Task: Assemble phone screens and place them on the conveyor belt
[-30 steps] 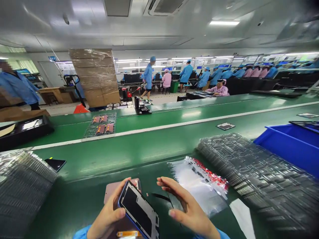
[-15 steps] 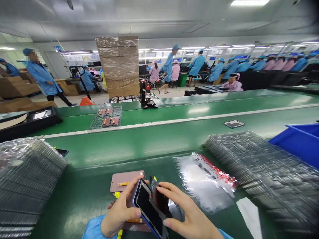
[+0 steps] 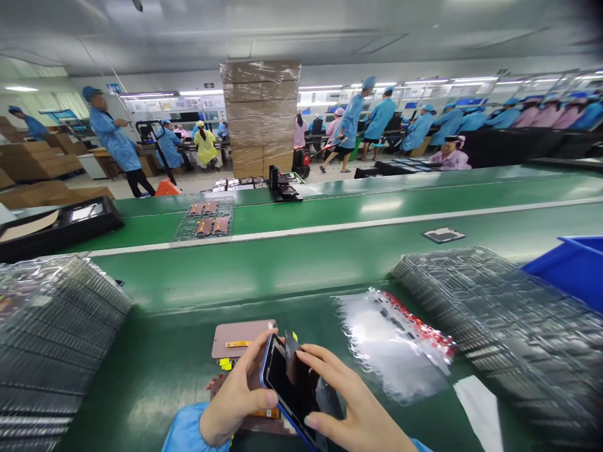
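Tray stack (image 3: 66, 351) at the worktop's (image 3: 155, 376) left edge; left hand (image 3: 235, 397) gripping a phone (image 3: 277, 369) above the near edge, its long axis running far left to near right; right hand (image 3: 347, 390) holding a dark film (image 3: 296, 374) tilted just right of the phone, contact unclear; clear sheets (image 3: 386, 351) beyond

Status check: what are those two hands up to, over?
Left hand gripping blue-edged phone. Right hand holding dark sheet at the phone's face, contact unclear. Pink panel lying just beyond; nothing seen blocking either hand.
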The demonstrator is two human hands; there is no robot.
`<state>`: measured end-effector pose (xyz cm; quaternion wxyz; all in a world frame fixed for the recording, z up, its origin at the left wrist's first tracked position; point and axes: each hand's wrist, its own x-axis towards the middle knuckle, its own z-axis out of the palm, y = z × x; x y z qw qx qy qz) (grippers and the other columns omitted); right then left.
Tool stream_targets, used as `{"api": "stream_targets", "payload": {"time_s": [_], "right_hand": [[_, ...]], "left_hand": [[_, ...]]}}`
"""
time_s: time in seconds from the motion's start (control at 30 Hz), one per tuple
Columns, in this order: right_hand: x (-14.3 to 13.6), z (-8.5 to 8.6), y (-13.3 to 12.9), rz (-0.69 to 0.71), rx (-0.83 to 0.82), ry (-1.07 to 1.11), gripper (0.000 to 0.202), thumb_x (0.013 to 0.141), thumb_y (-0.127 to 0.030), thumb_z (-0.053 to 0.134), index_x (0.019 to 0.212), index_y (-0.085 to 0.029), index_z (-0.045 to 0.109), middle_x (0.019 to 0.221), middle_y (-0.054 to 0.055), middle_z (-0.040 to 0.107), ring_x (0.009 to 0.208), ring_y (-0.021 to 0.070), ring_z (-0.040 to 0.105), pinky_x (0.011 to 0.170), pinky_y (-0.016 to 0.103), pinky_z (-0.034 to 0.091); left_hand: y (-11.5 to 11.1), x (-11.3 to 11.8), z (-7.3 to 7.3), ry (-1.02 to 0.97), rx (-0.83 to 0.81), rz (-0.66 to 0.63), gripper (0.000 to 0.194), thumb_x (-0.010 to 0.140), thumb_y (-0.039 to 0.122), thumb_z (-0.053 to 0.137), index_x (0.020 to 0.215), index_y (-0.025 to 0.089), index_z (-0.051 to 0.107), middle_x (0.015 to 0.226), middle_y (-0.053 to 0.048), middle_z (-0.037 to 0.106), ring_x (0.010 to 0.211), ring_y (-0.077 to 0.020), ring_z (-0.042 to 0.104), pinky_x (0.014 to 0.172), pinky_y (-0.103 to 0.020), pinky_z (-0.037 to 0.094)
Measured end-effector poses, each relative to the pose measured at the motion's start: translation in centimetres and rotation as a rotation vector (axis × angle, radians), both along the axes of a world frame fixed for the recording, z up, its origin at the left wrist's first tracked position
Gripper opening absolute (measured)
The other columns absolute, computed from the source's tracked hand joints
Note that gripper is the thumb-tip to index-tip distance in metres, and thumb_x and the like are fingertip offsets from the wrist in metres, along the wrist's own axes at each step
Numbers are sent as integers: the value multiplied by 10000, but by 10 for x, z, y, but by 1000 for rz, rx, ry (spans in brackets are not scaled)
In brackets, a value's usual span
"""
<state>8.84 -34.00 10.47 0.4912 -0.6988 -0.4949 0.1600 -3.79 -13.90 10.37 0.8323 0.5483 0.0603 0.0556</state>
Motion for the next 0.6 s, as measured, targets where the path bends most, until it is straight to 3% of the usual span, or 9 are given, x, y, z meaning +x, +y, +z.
{"api": "stream_targets", "payload": {"time_s": [0.27,0.6], "right_hand": [[-13,-14,3,-9,-32,-30,721,791,-438,752,1436,-320,454,1479,123,473,1337,354,461,1076,468,427],[-14,-10,6,-5,22,-62,739,776,-429,771,1434,-365,439,1459,101,501,1301,359,501,1056,478,451]], "left_hand": [[-12,4,7,-10,-34,48,819,605,374,887,1344,334,538,1443,-83,528,1358,-318,439,1127,-447,340],[-15,4,10,-13,-49,18,820,585,378,902,1322,392,543,1447,-52,517,1250,-279,541,1048,-383,416]]}}
